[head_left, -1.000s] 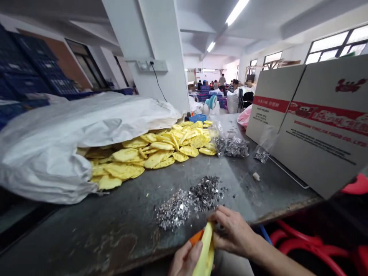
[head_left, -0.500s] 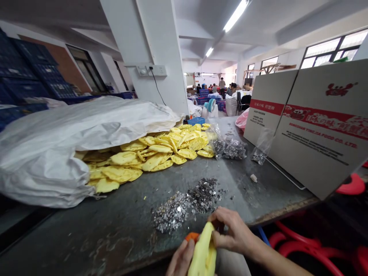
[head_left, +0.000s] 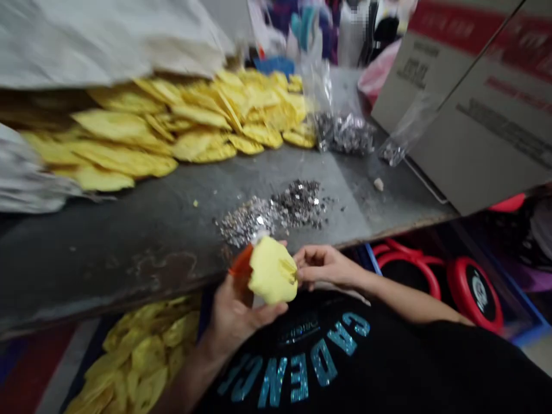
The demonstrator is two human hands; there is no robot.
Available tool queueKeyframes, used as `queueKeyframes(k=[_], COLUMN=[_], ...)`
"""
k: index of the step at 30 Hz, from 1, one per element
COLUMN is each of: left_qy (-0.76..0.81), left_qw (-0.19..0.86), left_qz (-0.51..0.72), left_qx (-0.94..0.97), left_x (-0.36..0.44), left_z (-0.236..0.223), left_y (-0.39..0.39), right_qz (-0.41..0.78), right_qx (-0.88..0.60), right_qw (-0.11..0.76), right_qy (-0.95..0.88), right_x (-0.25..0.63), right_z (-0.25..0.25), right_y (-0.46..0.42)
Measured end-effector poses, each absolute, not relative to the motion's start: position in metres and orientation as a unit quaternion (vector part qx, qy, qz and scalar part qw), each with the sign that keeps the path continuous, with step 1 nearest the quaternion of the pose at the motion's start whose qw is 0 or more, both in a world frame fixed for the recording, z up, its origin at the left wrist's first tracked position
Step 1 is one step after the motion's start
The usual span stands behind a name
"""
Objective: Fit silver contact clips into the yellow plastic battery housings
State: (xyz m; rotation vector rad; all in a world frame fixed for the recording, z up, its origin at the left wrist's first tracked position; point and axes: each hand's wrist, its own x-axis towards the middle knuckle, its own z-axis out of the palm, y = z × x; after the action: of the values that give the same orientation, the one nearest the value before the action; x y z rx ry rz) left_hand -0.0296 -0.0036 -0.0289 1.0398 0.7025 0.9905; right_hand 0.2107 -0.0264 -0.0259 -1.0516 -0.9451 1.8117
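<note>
My left hand (head_left: 235, 313) is closed round a soft yellow piece (head_left: 272, 271) with an orange part (head_left: 241, 265) behind it, held just below the table's front edge. My right hand (head_left: 321, 265) pinches the yellow piece's right edge, fingers curled together. Just beyond both hands a heap of small shiny metal bits (head_left: 276, 210) lies on the grey table (head_left: 129, 230). A large pile of flat yellow pieces (head_left: 172, 121) spills from a white sack (head_left: 107, 40) at the back left.
A clear bag of metal bits (head_left: 342, 132) and a smaller one (head_left: 394, 150) lie near two cardboard boxes (head_left: 483, 109) at the right. More yellow pieces (head_left: 138, 356) fill a bin under the table. Red round items (head_left: 474, 290) sit in a blue crate at the right.
The view has tipped down sharply, showing my black shirt and the bin below. Both hands have drawn the yellow piece back toward my body, its broad face turned to the camera.
</note>
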Motion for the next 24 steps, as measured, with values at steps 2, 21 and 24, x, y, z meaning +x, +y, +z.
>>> queueKeyframes(k=[2,21,24], left_qy=[0.318,0.384,0.393], left_qw=[0.716,0.81,0.809], left_qz=[0.445,0.343,0.34], left_qx=[0.435,0.282,0.275], left_x=[-0.027,-0.008,-0.006], left_z=[-0.014,-0.008,-0.009], left_y=[-0.002,0.013,0.007], right_qz=[0.624,0.033,0.0], right_qx=[-0.447,-0.714,-0.69], right_qw=[0.392,0.165,0.144], right_qy=[-0.507,-0.68,-0.709], right_x=[0.232,0.353,0.349], right_z=[-0.018,-0.032,-0.033], right_y=[-0.033,0.02,0.017])
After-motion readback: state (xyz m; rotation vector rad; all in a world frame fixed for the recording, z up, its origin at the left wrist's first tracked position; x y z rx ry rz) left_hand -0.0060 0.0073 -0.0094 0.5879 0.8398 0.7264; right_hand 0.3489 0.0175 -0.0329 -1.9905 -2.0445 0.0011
